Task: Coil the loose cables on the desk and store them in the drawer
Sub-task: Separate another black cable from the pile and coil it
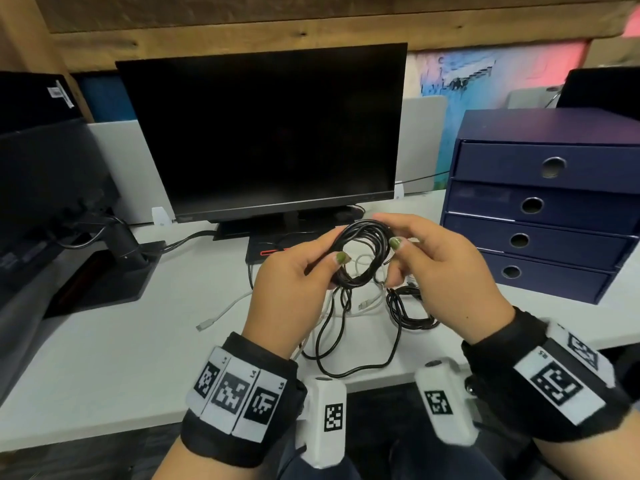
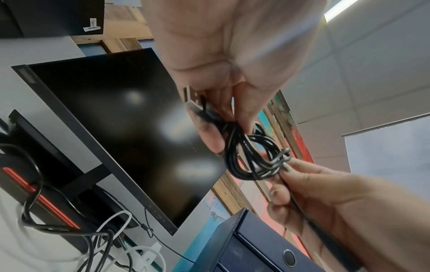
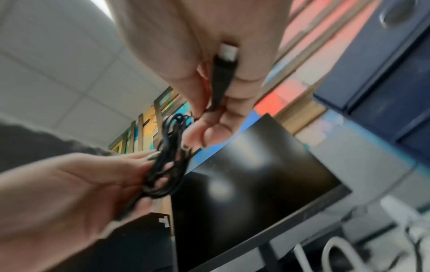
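Pinching opposite sides of the black cable coil (image 1: 360, 252) before the monitor (image 1: 263, 133), left hand (image 1: 294, 289) and right hand (image 1: 440, 271) keep its loops gathered.

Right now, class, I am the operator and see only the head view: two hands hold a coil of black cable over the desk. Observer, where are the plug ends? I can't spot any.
Observer: In the left wrist view, a flat metal plug pokes out between the left hand's fingers, just above the black coil.
Operator: Does the right hand hold a plug too?
Observer: Yes. The right wrist view shows a second plug, black with a pale tip, lying against the right hand's palm, pinched by its curled fingers. Whether it belongs to the same cable, I cannot tell.
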{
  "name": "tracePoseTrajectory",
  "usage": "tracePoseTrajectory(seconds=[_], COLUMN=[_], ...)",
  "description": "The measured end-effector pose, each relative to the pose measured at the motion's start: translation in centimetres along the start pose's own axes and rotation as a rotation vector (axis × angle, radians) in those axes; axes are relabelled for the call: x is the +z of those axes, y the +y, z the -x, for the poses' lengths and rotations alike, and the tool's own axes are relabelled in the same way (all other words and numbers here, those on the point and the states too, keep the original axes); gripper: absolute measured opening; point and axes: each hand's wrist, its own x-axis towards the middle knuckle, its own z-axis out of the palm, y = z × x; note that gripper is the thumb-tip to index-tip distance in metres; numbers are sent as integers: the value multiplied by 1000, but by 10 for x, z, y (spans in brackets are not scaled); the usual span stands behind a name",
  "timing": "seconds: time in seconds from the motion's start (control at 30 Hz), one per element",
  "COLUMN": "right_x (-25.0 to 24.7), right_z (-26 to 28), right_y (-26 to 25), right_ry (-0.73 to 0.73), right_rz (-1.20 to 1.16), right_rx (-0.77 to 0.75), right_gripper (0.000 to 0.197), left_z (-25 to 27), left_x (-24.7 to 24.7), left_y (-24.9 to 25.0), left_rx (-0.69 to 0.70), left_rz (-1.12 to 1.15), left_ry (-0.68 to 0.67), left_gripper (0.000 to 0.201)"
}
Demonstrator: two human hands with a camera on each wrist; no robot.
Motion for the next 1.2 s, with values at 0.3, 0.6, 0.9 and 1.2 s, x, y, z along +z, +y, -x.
tracePoseTrajectory(seconds=[0.3, 0.6, 0.9, 1.2], right_x=[-20, -11, -4, 2], right_z=[-16, -5, -3, 0], right_y=[6, -1, -1, -11], right_ry=[84, -126, -2, -222], right_rz=[285, -385, -453, -639], right_rx=[-20, 197, 260, 346], right_gripper=[27, 46, 34, 34], left_z=[3, 4, 5, 2], left_x=[5, 8, 13, 10], left_y=[10, 9, 5, -2], left_rx=[-7, 28, 130, 213], left_rz=[36, -24, -193, -278], left_ry=[-97, -58, -17, 74], left_gripper=[40, 42, 39, 35])
